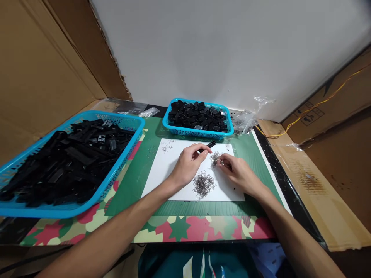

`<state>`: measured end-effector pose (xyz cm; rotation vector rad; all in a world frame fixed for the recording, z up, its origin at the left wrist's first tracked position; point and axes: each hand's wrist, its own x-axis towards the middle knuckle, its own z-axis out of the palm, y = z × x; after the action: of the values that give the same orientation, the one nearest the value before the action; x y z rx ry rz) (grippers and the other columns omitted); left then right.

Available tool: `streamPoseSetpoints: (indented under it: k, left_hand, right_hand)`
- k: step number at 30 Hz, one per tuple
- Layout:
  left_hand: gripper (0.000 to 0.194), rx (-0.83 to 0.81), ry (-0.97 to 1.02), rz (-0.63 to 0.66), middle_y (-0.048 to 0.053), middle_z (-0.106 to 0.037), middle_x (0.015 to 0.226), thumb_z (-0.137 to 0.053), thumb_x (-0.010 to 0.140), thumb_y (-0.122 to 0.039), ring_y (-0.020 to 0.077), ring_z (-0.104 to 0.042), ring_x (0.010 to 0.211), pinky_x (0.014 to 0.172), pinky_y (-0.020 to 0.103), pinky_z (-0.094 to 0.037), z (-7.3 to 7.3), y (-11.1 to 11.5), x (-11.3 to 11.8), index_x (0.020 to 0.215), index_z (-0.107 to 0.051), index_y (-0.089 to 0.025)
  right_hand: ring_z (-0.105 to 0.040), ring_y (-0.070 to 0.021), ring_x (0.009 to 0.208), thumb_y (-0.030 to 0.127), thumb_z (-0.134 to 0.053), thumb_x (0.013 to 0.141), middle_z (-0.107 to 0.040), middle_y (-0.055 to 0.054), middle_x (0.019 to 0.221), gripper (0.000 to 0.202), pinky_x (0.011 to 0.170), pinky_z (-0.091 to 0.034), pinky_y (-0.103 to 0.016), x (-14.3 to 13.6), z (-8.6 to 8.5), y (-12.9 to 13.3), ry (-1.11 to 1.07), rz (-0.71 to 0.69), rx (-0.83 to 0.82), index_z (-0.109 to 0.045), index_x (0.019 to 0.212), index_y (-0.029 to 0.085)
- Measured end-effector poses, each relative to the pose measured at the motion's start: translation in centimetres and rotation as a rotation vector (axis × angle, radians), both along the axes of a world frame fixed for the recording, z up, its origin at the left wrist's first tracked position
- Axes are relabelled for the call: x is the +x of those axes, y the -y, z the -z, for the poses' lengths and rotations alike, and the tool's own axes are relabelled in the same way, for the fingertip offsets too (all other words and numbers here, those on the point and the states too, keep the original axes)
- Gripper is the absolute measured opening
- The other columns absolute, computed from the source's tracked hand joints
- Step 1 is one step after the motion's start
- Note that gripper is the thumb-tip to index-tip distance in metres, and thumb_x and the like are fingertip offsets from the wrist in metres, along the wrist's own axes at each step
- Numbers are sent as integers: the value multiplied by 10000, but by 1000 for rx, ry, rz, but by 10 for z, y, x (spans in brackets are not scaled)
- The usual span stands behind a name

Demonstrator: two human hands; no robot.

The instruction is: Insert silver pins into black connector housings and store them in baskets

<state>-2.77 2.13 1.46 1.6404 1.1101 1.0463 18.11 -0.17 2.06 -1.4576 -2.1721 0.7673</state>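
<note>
My left hand [189,161] is closed on a small black plastic part [212,144], whose end sticks out past the fingertips. At the right, my right hand [235,168] is pinched shut beside a small pile of thin metal wire pieces [215,157]. Whatever lies between its fingertips is too small to make out. A larger heap of the same wire pieces [203,184] rests on the white sheet [171,185] between my forearms. A few more wire pieces [167,147] are scattered at the sheet's far left corner.
A large blue basket [116,170] of long black plastic parts stands at the left. Behind the sheet is a smaller blue basket [197,133] of short black pieces. Crumpled plastic bags [246,120] and a yellow wire [278,136] lie right. Cardboard [310,181] borders the green mat [130,193].
</note>
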Motion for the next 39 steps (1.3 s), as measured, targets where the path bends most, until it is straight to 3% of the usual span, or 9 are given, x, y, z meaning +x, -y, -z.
streamPoseSetpoints:
  k: [4,8,12,17,20,26,30,35,39]
  left_hand:
    - [191,25,-41,22,47,-685,976,-590,968,-271,146,-550,756,683,290,-413,0,4,3,1002,-760,-190]
    - [175,84,-40,98,46,-679,982,-608,973,-287,166,-598,844,729,292,-452,-6,12,8,985,-753,-191]
    - [185,108,-90,44,40,-666,964,-572,983,-242,171,-608,863,750,298,-460,-12,16,8,919,-735,-181]
    - [171,75,-137,-108,28,-664,986,-568,946,-164,135,-553,734,699,297,-435,-9,9,3,910,-734,-182]
    - [176,53,-140,-149,32,-673,969,-563,932,-144,138,-538,723,693,299,-431,-7,5,1,885,-729,-180]
    - [172,42,-122,-152,37,-677,973,-572,917,-138,140,-554,725,694,308,-431,-6,5,1,878,-733,-179]
    - [175,52,-122,-147,37,-678,984,-568,921,-141,139,-560,727,703,311,-433,-6,6,1,882,-735,-181]
    - [178,42,-141,-135,31,-666,972,-566,927,-140,137,-553,722,700,310,-429,-6,6,2,885,-735,-181]
    - [177,45,-157,-117,31,-658,972,-569,936,-148,140,-559,731,699,307,-433,-5,6,2,897,-738,-185]
  right_hand:
    - [-388,-137,581,302,-521,1001,-450,51,626,132,585,-284,-268,2,-5,3,-116,59,59,-613,976,211]
    - [-332,-126,577,328,-537,1002,-405,57,636,143,566,-269,-268,-1,-8,8,-234,63,114,-610,981,208]
    - [-361,-121,571,304,-543,996,-447,51,633,145,568,-279,-264,-4,-6,8,-199,-27,66,-639,969,200]
    - [-523,-142,606,301,-594,972,-664,0,699,188,619,-345,-275,-4,1,5,39,-72,-21,-761,999,219]
    - [-568,-151,626,265,-579,964,-721,-19,757,236,638,-383,-281,2,1,4,26,-61,-16,-795,1051,223]
    - [-519,-138,569,253,-584,930,-625,6,617,258,589,-362,-276,9,1,2,19,-24,-13,-814,1030,193]
    - [-601,-153,640,221,-588,923,-741,-21,751,262,621,-402,-276,2,1,4,2,-60,-54,-820,1043,212]
    - [-696,-176,803,227,-569,964,-812,-35,1003,271,735,-477,-289,-1,-4,9,-101,-210,-125,-817,1071,240]
    - [-601,-148,665,291,-579,975,-779,-30,863,263,638,-424,-280,9,-7,4,-103,-93,-73,-817,1067,228]
